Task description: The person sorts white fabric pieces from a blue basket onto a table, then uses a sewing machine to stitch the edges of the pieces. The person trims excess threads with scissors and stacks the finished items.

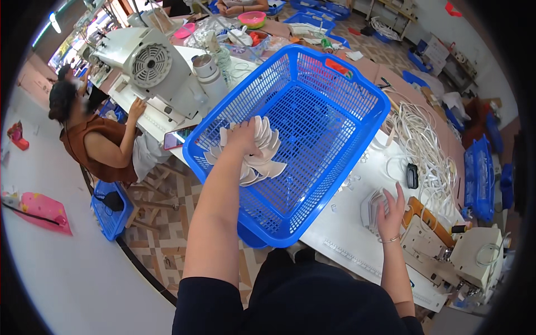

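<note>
A large blue plastic basket [357,134] with lattice walls stands in front of me, tilted in view. Inside its left part lies a fanned bunch of white curved fabric pieces [268,146]. My left hand [242,137] reaches into the basket and closes over this bunch, its fingertips partly hidden among the pieces. To the right, on the white table, is a small stack of similar white pieces [369,207]. My right hand [392,213] is beside that stack with fingers stretched and apart; whether it touches the stack I cannot tell.
A tangle of white cords [424,145] covers the table's right side, near a sewing machine [474,251] and a small black object [412,176]. Another sewing machine [151,67] and a phone [177,137] are at the left. A seated co-worker [106,139] is beyond the basket's left side.
</note>
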A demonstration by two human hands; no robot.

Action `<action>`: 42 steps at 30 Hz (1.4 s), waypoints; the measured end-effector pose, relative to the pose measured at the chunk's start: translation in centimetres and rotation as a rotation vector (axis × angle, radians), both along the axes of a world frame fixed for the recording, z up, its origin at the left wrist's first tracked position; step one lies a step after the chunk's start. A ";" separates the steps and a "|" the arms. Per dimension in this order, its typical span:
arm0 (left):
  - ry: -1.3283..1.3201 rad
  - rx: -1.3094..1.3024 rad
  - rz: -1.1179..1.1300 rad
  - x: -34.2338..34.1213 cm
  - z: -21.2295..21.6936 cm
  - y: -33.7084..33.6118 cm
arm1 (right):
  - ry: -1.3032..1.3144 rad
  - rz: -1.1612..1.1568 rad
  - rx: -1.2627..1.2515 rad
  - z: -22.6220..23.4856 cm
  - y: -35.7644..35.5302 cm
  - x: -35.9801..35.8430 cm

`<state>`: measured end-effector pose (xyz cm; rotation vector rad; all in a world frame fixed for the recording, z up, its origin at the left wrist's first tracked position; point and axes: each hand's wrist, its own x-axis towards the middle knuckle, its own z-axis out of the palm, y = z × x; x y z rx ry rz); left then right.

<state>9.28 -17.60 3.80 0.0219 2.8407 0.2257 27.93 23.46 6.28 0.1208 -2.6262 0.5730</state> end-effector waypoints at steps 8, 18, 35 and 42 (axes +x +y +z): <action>0.532 0.067 -0.696 2.3 1.4 3.9 | 0.191 0.333 -0.022 2.7 -8.0 -1.1; 0.174 0.344 -0.826 1.4 -0.9 3.8 | 0.065 0.628 -0.156 0.5 -11.1 4.7; 0.055 0.543 -0.470 16.7 9.0 18.5 | -0.630 0.142 -1.907 -1.0 -8.1 5.0; -0.520 1.125 -0.032 18.2 3.8 21.7 | -0.507 -0.138 -1.808 -4.0 -5.6 6.5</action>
